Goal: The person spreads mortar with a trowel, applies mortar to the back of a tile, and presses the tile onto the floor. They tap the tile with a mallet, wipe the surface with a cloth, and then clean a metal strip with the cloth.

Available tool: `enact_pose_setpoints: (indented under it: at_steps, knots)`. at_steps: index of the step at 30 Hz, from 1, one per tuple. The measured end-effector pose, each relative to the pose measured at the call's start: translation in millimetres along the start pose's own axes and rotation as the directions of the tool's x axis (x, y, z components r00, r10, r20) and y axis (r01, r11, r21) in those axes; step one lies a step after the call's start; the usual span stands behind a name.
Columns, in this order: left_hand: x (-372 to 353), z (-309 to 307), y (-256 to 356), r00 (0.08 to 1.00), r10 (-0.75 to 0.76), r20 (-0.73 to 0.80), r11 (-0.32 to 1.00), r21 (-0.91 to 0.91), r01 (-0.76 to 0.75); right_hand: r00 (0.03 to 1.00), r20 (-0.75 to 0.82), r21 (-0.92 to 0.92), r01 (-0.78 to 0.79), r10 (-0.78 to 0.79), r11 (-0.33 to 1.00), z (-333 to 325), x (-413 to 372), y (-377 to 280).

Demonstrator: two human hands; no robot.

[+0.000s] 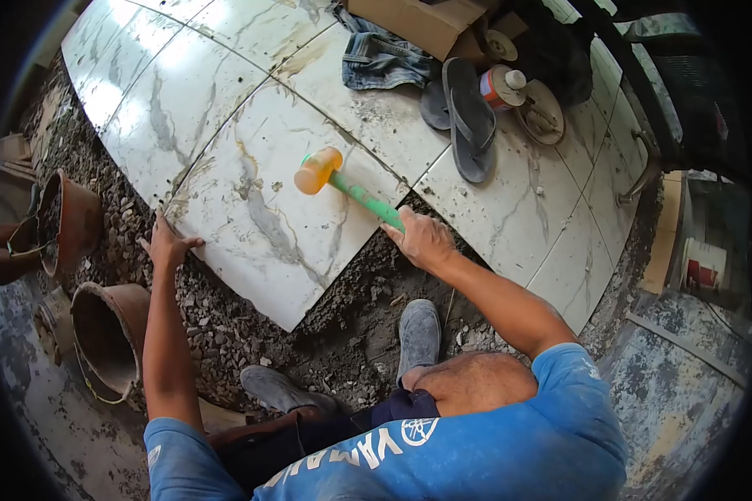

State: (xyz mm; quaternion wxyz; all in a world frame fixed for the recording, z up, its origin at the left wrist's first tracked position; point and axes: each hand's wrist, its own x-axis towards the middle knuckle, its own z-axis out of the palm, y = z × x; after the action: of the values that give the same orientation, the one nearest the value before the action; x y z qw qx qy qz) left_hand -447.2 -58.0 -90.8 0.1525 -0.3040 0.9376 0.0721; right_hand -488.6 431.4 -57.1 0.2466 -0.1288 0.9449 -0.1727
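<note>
Two rust-brown buckets [109,338] stand at the left edge of the frame, one above the other. Just right of them the left hand [169,244] lies spread flat on the left corner of one loose marble tile [259,225], which rests on gravel [226,321]. One mallet [359,198] hangs over the tile's middle, orange head to the left. The right hand [422,238] is clenched around its green handle beside the tile's right corner. Two grey sandals [468,117] lie at the upper right.

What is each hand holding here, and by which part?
The right hand grips the mallet by the lower end of its green handle. The left hand holds nothing, resting open on the edge of the tile.
</note>
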Motion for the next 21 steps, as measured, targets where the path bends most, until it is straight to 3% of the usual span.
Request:
enact_pose_setpoints:
  at_steps: [7, 11, 15, 17, 21]
  knots:
    - [4, -3, 4, 1.0, 0.012, -0.007, 1.0, -0.007, -0.012, 0.998, -0.03, 0.017, -0.054, 0.054, 0.998, 4, -36, 27]
    - [3, 0, -2, 1.0, 0.014, 0.021, 1.0, 0.001, -0.014, 0.986, -0.166, 0.121, 0.022, -0.002, 0.992, 8, -54, 36]
    - [-1, -4, 5, 1.0, -0.011, 0.004, 1.0, 0.027, 0.01, 0.994, -0.078, 0.023, -0.08, 0.081, 0.997, 13, -53, 45]
    - [1, -3, 3, 1.0, -0.012, 0.013, 1.0, 0.023, 0.012, 0.994, -0.094, 0.082, -0.051, 0.059, 0.995, 16, -58, 45]
    - [1, -4, 4, 1.0, 0.012, 0.013, 1.0, -0.004, -0.012, 0.965, -0.242, 0.158, -0.066, 0.103, 0.985, 11, -86, 53]
